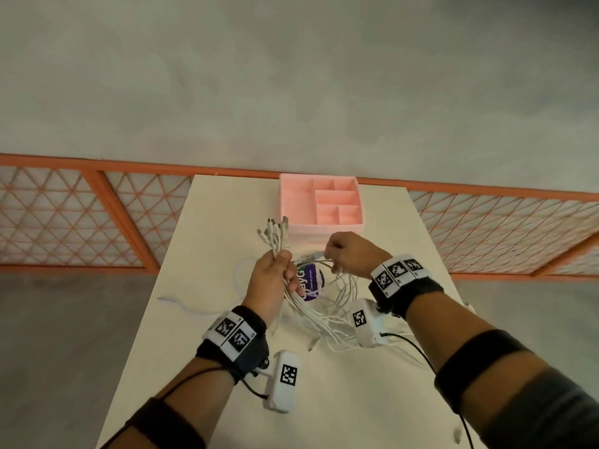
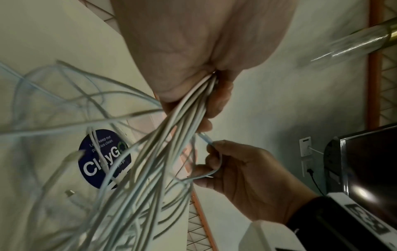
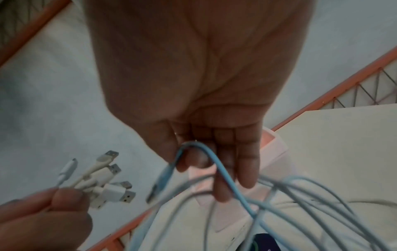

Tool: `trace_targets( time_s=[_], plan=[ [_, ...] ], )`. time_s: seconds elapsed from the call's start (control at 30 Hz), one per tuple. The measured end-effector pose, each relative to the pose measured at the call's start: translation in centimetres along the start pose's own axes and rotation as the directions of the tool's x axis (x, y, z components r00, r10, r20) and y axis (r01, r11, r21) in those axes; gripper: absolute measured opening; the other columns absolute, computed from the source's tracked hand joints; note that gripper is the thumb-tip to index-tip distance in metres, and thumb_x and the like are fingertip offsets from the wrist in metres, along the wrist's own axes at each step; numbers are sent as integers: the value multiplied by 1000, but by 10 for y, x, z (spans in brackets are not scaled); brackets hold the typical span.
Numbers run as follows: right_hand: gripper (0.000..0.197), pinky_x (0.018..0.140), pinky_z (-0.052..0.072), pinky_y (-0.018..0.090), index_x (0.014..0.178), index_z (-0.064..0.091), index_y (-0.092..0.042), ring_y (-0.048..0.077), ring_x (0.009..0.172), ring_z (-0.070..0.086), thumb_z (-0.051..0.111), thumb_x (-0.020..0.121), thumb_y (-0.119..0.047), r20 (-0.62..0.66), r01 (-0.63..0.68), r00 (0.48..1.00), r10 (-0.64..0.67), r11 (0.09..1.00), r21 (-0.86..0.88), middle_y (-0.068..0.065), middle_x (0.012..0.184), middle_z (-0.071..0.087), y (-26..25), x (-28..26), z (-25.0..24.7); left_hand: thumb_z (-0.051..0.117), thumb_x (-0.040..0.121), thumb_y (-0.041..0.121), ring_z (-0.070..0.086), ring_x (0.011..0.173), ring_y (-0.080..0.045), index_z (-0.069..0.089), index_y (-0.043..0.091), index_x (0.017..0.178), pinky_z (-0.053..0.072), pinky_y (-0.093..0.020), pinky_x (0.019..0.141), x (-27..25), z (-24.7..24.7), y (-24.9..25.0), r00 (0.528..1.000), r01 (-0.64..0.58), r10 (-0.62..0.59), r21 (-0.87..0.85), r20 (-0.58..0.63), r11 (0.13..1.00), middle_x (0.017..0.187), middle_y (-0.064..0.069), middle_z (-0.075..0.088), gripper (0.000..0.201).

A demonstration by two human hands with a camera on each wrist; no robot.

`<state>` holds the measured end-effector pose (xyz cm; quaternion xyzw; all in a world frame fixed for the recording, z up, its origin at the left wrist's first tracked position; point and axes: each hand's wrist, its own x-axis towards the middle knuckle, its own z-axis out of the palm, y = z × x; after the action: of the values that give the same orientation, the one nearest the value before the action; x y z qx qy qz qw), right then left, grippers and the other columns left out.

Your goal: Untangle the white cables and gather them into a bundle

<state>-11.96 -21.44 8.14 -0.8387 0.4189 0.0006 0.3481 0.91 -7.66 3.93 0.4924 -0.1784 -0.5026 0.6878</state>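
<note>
1. Head view: the left hand is fisted round a sheaf of white cables, plug ends fanned up above the fist, tails trailing down to the middle of the table. The right hand, just beside it, pinches one strand. A single cable lies loose near the left edge. A pink organiser stands at the far edge; a round sticker lies under the tangle.

2. Left wrist view: the cables leave the left hand packed tight, then spread into crossing loops over the sticker. The right hand grips a looped strand just below the fist.

3. Right wrist view: the right hand has a bluish-looking strand hooked over its curled fingers; the plugs poke out of the left hand.

4. Handling, as I judge it: the cables are light, limp and smooth, so they will snag at crossings. Best held near the plugs, drawn out one at a time.

5. Room: the near half of the table offers open space; the organiser and far edge crowd the plugs.
</note>
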Motion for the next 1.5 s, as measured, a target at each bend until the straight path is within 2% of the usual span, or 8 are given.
trace_targets(
  time_s=[0.2,0.33,0.47,0.7,1.0,1.17,1.3,1.5],
  plan=[
    [24,66,52,37,83,47,-9,37,73,72,33,103,-16,9,-61,998,63,911,408,12,73,64,2,0,10,37,106,11,37,44,-15,45,10,83,44,-32,51,-4,0,-2,1000,8,-8,70,5,997,59,-1,40,25],
    [25,49,45,20,83,53,-9,29,68,67,35,101,-13,-49,-51,997,64,972,231,15,83,65,12,2,18,37,107,13,37,44,-14,45,11,84,45,-32,52,-8,-4,-6,1000,17,-17,110,-8,994,59,0,40,24],
    [18,73,42,28,91,61,-13,24,87,61,50,97,-25,-46,-116,993,112,987,-111,4,93,63,38,5,25,36,107,12,35,41,-13,44,11,85,45,-29,47,-11,-8,-6,998,52,-50,74,-24,996,57,0,39,24],
    [24,76,53,33,93,61,-12,21,84,65,62,92,-36,129,-275,942,308,934,-227,4,92,66,81,6,76,36,107,14,34,43,-12,45,10,86,45,-29,48,-12,-6,-9,999,52,-51,110,-14,993,58,2,39,23],
    [36,101,46,42,126,58,-33,24,116,50,55,92,-22,157,-44,984,84,970,-240,-1,125,53,92,-4,120,35,108,16,34,44,-13,45,11,87,44,-29,49,-11,-7,-11,998,63,-62,146,-10,987,60,1,39,23],
    [22,90,52,36,102,71,-9,26,99,66,51,97,-19,86,-82,993,85,996,-31,9,108,71,73,11,90,37,107,16,35,44,-13,47,11,87,45,-30,50,-5,-1,-7,999,32,-32,164,1,986,60,1,40,23],
    [30,84,48,29,109,71,-29,17,92,62,49,95,-14,120,-30,992,36,998,-56,-1,110,63,64,17,84,37,107,15,35,44,-13,47,10,87,45,-29,49,-4,5,-3,1000,1,-6,152,30,988,60,1,40,23],
    [22,73,54,45,80,62,-13,16,62,48,45,89,-1,297,144,951,-83,971,-190,-1,72,51,76,11,128,36,108,16,36,44,-12,47,10,88,45,-29,50,-8,6,-7,999,10,-19,175,50,984,61,3,41,23]
  ],
)
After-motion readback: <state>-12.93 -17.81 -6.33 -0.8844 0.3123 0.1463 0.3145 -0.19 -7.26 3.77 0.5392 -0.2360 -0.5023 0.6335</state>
